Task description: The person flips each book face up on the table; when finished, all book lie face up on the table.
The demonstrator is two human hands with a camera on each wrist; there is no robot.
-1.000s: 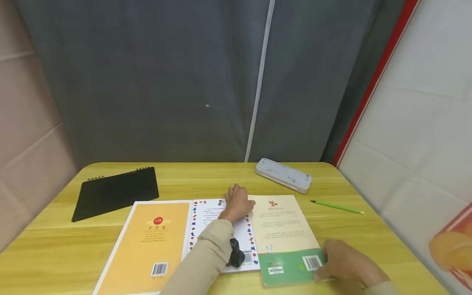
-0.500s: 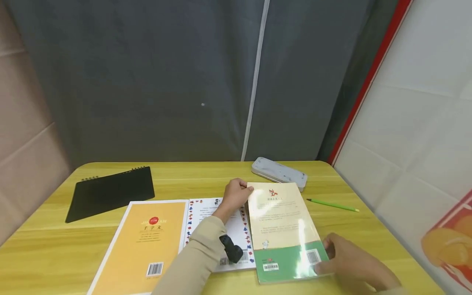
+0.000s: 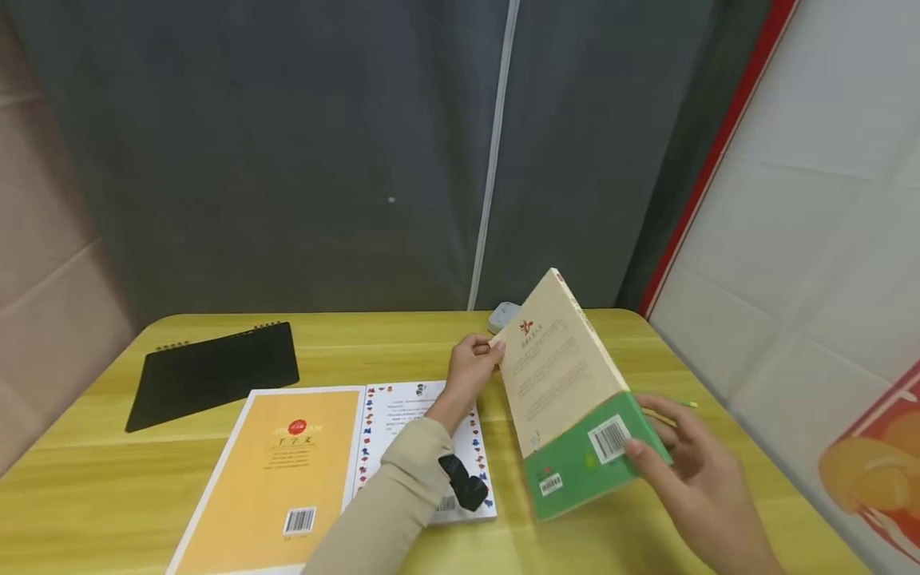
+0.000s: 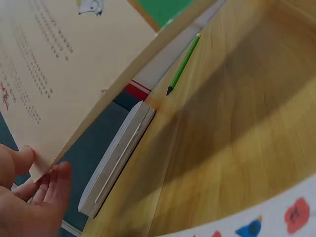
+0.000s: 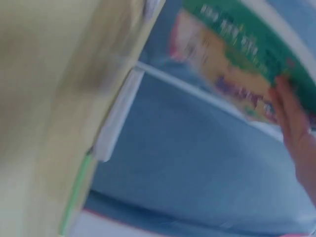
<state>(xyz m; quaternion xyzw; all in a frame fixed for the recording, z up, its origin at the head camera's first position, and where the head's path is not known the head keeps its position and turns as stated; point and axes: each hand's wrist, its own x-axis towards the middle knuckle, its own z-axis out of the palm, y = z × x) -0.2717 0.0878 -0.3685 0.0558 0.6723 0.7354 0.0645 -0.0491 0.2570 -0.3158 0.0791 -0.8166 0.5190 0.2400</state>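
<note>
Tilting up off the table (image 3: 402,351), a cream and green book (image 3: 568,383) stands between two hands, its long axis running from the far upper corner down toward the person. The left hand (image 3: 470,369) pinches the book's far left corner, thumb on the cover and fingers behind. The right hand (image 3: 683,463) grips the near green end, fingers curled under it. A green pencil (image 4: 183,64) and a white case (image 4: 116,158) lie on the table just beyond the book; an orange book (image 3: 280,471) lies flat to its left
</note>
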